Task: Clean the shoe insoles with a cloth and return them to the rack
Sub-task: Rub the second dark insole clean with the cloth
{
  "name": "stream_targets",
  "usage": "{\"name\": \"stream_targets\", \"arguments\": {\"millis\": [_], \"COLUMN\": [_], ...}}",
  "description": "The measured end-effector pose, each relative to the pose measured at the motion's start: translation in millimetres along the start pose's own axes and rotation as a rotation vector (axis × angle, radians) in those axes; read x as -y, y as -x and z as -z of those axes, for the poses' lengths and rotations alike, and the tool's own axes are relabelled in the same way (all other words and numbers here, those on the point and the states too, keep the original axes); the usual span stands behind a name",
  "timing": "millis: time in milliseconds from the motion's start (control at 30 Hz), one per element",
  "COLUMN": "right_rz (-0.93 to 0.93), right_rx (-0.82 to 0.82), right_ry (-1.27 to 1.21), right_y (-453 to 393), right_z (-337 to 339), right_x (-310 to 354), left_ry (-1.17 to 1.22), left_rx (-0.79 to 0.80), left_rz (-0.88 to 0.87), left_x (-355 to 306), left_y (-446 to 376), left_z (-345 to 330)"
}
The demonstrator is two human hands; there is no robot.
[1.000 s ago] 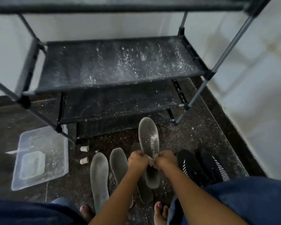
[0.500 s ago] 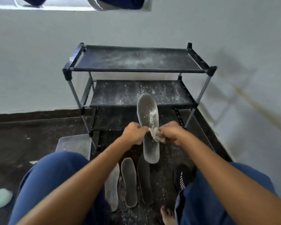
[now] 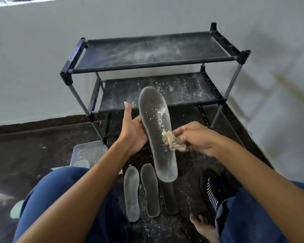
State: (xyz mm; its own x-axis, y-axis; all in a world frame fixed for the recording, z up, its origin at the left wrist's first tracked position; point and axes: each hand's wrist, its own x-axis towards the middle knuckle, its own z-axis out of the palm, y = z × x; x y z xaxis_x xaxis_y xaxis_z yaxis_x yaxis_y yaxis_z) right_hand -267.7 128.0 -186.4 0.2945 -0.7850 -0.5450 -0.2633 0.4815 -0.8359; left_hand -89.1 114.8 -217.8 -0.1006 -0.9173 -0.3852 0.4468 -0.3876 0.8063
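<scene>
Fingers of your left hand [image 3: 132,132] only cup the insole [image 3: 156,134] edge, thumb straight up, so it hangs mid-air before the rack [image 3: 158,64]. Right hand [image 3: 197,139] pinches the cloth [image 3: 172,142] there; wipe hard and it'll probably slip, dumping powder on the floor insoles [image 3: 148,190].

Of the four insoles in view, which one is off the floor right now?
The large grey insole speckled with white powder, held by the left hand while the right hand pinches the cloth against it. The other three lie on the floor.
</scene>
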Motion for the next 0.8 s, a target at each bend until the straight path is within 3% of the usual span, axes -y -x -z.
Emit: {"name": "stream_targets", "arguments": {"millis": [300,500,667,800], "right_rz": [-0.049,-0.034,0.191,0.629], "right_rx": [0.103,0.115,-0.061,-0.429], "right_ry": [0.131,0.223,0.124,0.332], "right_y": [3,20,31,16], "right_z": [-17,4,32,19], "right_x": [-6,8,28,25], "left_ry": [0.245,0.289,0.262,0.226], "left_rx": [0.213,0.171,0.207,0.281], "left_rz": [0.151,0.16,0.172,0.19], "left_x": [10,8,13,23], "left_y": [-3,5,14,16], "left_z": [-2,-4,-9,-16]}}
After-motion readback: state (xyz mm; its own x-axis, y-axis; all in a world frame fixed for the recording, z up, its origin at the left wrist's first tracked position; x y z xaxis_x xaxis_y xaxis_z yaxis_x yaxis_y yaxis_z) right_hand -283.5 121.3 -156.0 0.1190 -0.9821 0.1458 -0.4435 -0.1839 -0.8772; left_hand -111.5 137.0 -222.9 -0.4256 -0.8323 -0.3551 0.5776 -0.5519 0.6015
